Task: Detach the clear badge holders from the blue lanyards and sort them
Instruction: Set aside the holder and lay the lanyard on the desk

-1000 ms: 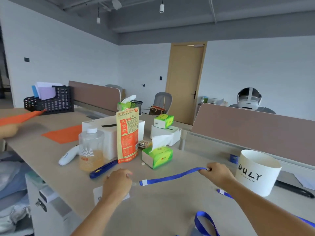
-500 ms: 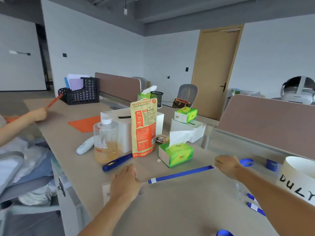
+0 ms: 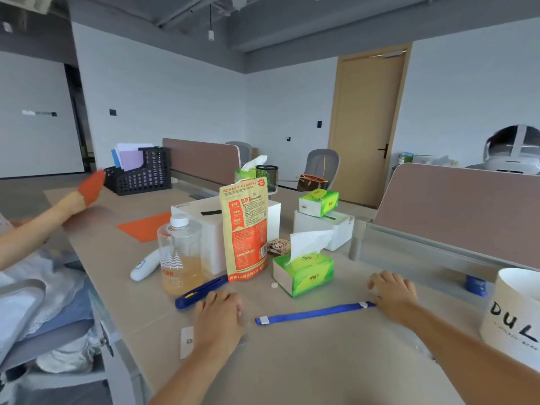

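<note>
A blue lanyard (image 3: 312, 312) lies stretched across the desk in front of me. My right hand (image 3: 391, 293) pinches its right end, with the fingers curled down onto the table. The lanyard's white-tipped left end lies a short gap from my left hand (image 3: 219, 317). That hand is curled palm down on a clear badge holder (image 3: 187, 342), whose left edge sticks out from under it. The holder's clip is hidden by my fingers.
Close behind the lanyard stand a green tissue box (image 3: 304, 273), a snack pouch (image 3: 245, 229), a bottle (image 3: 179, 255) and a blue cutter (image 3: 201, 290). A white cup (image 3: 514, 311) stands at the right. Another person's arm (image 3: 43, 226) reaches over the desk's left side.
My right hand has come down to the desk with the lanyard's end, so the strap now lies flat. My left hand stays on the holder. The other person's hand has risen.
</note>
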Demonstrator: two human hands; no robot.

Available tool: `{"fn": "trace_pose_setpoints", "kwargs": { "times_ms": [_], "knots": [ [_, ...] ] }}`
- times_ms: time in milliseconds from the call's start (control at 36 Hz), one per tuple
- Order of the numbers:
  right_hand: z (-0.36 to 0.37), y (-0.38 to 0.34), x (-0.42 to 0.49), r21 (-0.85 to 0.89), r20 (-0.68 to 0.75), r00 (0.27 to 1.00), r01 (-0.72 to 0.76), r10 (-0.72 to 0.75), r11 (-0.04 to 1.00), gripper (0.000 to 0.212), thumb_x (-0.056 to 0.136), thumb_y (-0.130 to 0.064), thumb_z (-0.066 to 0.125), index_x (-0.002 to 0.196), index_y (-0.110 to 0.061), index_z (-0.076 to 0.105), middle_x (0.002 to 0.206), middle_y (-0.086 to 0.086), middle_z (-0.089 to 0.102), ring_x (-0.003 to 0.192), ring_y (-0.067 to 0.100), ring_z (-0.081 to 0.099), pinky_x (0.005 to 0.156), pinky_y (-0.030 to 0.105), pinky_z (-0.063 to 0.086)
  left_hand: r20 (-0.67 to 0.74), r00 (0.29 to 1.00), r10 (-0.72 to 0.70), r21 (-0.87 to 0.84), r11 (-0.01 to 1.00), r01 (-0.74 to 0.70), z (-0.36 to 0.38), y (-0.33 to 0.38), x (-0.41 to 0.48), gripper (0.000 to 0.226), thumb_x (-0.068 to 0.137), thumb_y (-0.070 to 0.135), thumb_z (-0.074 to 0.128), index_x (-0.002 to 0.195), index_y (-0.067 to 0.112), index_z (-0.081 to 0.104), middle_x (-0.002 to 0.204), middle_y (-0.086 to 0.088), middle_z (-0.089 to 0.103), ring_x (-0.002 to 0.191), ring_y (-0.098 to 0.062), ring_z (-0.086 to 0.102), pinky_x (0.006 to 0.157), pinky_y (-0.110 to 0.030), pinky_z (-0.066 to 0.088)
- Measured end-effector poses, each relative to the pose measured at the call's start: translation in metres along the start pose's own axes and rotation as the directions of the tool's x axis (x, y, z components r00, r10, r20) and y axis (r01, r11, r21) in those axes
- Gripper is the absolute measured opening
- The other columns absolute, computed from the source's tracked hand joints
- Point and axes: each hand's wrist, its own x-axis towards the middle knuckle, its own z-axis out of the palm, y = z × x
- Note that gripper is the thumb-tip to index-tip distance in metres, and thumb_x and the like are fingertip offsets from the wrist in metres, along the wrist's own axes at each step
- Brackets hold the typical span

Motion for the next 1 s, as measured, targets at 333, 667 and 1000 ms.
{"fn": "trace_pose_setpoints", "kwargs": {
  "times_ms": [333,667,1000],
  "knots": [
    [-0.050,-0.007,-0.073,0.176,-0.106,0.990,0.114,-0.097,0.978,0.013,0.087,-0.036,0.063,0.086,-0.045,0.054,0.113,-0.014,0.050,0.116,0.011,0.039,0.089,0.024,0.017,0.054,0.947,0.317,-0.325,0.902,-0.283,-0.008,0.098,-0.005,0.013,0.086,0.028,0.059,0.098,0.033,0.064,0.106,0.017,0.061,0.106,-0.010,0.053,0.090,-0.030,0.038],
    [-0.090,0.032,-0.243,0.382,0.001,0.999,-0.042,0.045,0.923,0.001,0.084,-0.039,0.067,0.084,-0.038,0.067,0.102,-0.015,0.060,0.100,0.005,0.052,0.092,0.028,0.032,0.435,0.425,0.794,-0.605,0.607,-0.516,-0.011,0.184,-0.083,0.067,0.051,0.063,0.082,0.113,0.049,0.059,0.112,0.023,0.045,0.115,-0.004,0.036,0.100,-0.026,0.033],
    [-0.075,0.040,-0.330,0.446,0.012,0.993,-0.112,0.120,0.888,0.004,0.078,-0.036,0.069,0.081,-0.038,0.066,0.093,-0.021,0.063,0.092,0.000,0.054,0.098,0.033,0.038,0.302,0.385,0.872,-0.660,0.483,-0.575,-0.005,0.235,-0.121,0.021,0.068,0.046,0.079,0.084,0.034,0.074,0.092,0.014,0.064,0.092,-0.002,0.054,0.096,-0.037,0.037]
  ]
}}
